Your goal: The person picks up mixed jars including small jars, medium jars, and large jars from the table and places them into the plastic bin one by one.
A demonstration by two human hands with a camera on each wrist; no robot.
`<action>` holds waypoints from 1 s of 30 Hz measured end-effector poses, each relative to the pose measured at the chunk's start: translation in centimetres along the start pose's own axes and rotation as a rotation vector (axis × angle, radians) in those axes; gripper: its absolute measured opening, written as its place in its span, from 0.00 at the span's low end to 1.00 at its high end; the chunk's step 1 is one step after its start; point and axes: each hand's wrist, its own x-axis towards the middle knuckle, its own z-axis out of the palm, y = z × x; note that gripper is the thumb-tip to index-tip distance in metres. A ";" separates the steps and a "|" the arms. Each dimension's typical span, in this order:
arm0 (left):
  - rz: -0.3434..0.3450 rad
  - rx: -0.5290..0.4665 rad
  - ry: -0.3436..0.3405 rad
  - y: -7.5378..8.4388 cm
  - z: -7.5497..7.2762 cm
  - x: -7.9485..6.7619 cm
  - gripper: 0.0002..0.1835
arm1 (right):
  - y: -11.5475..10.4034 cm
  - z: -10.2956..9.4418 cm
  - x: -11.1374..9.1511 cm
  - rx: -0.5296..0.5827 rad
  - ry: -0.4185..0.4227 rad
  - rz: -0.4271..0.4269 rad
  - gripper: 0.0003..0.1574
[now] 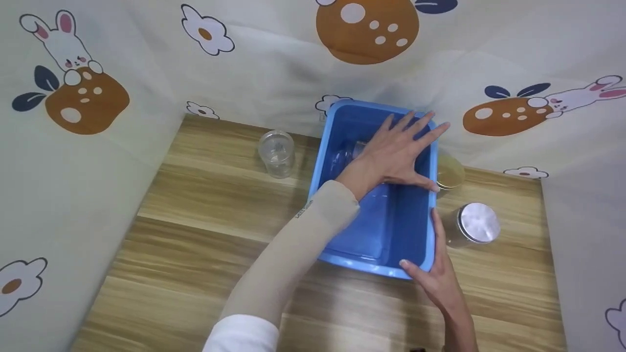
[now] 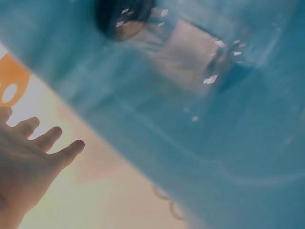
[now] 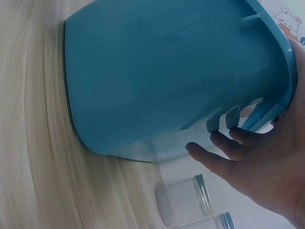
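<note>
A blue plastic basin stands on the wood-grain surface against the back wall. My left hand reaches across its right side with fingers spread, the thumb near the right rim. Partly hidden below that hand, a clear container lies inside the basin; the left wrist view shows this see-through container blurred. At the near right corner my right hand grips the basin, thumb over the rim and fingers along the outer wall. In the right wrist view, the right-hand fingers are at the basin's outer side.
Left of the basin stands a clear plastic cup. To the right are a jar with a silver lid and, farther back, a jar with a yellowish top. A printed cloth wall closes off the back and sides.
</note>
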 end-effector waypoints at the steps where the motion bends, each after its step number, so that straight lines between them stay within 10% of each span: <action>1: 0.000 -0.002 0.009 0.1 -0.4 0.0 0.63 | 0.0 0.0 0.0 -0.003 0.002 -0.008 0.70; 30: -0.036 0.054 0.145 -2.5 -4.3 -3.1 0.57 | -0.2 0.3 -0.3 0.025 0.012 0.021 0.70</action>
